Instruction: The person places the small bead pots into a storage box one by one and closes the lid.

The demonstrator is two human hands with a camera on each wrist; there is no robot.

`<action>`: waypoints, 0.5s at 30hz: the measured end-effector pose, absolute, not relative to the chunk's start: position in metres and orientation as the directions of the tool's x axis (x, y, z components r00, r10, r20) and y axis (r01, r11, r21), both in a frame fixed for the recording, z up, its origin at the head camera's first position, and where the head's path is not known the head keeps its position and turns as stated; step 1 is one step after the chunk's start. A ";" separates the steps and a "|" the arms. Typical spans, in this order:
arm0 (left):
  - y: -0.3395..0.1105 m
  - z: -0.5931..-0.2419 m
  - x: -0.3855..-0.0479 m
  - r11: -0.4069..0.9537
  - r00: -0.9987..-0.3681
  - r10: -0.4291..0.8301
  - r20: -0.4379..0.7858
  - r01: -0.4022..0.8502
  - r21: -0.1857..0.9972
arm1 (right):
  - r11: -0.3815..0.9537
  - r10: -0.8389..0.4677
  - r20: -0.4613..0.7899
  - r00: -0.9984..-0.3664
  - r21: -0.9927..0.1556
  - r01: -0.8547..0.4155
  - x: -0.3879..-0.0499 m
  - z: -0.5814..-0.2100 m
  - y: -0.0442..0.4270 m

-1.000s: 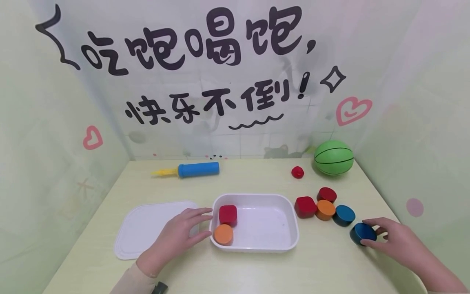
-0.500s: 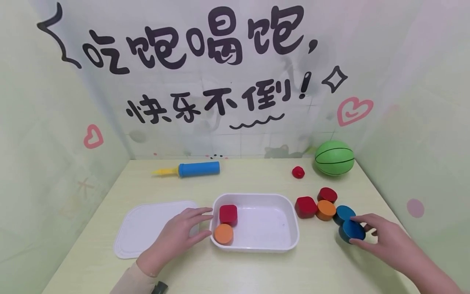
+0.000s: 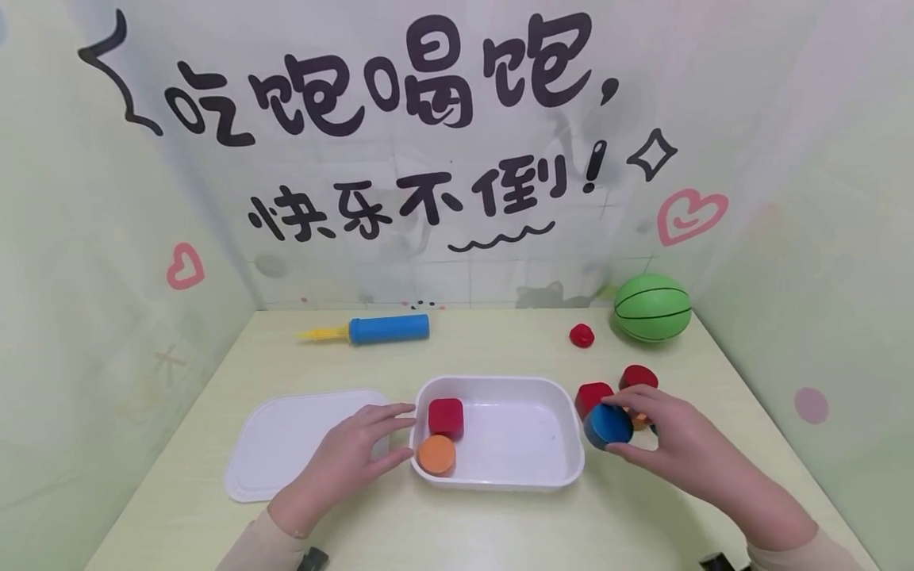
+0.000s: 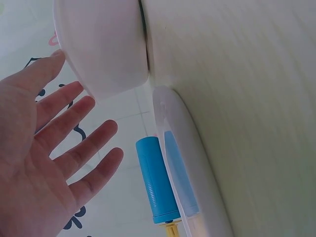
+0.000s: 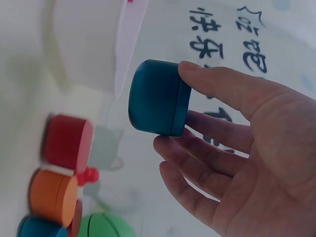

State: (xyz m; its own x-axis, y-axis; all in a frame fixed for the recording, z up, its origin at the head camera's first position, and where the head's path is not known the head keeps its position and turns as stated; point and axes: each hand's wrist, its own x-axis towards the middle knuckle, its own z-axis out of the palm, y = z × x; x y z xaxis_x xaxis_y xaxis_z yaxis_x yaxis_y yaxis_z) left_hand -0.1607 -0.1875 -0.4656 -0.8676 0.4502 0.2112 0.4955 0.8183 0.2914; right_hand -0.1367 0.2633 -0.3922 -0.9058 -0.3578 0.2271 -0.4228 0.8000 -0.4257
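My right hand [image 3: 689,448] pinches a blue round tin [image 3: 607,428] between thumb and fingers, held above the table just right of the white tub [image 3: 514,482]. In the right wrist view this blue tin [image 5: 154,98] shows a lid seam near the thumb. My left hand [image 3: 341,450] is at the tub's left side, fingers spread and relaxed, fingertips at the rim. In the left wrist view the left palm [image 4: 29,163] holds nothing. Inside the tub, a red square tin [image 3: 446,416] and an orange round tin [image 3: 437,454] stand at the left end.
Right of the tub stand a red square tin [image 5: 66,143], an orange tin [image 5: 52,195], another blue tin [image 5: 42,228] and a red round tin [image 3: 639,378]. Behind are a small red object [image 3: 581,335], a green ball [image 3: 652,308] and a blue hand pump [image 3: 389,328]. A white lid [image 3: 286,436] lies left.
My right hand has lifted the blue tin and carried it leftward, past the other tins to beside the tub. The left hand has stayed put.
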 end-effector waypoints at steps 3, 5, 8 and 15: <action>-0.186 -0.465 -0.160 0.821 -0.873 0.445 0.200 0.487 0.299 | 0.770 -0.393 0.228 -0.891 -0.448 -0.454 -0.138 -0.388 0.247; -0.186 -0.465 -0.160 0.823 -0.875 0.443 0.195 0.483 0.297 | 0.752 -0.416 0.215 -0.883 -0.465 -0.468 -0.141 -0.387 0.236; -0.185 -0.464 -0.160 0.827 -0.876 0.442 0.192 0.481 0.292 | 0.751 -0.433 0.164 -0.886 -0.478 -0.456 -0.146 -0.389 0.218; -0.184 -0.462 -0.158 0.819 -0.871 0.446 0.203 0.489 0.301 | 0.751 -0.466 0.013 -0.885 -0.522 -0.403 -0.160 -0.408 0.177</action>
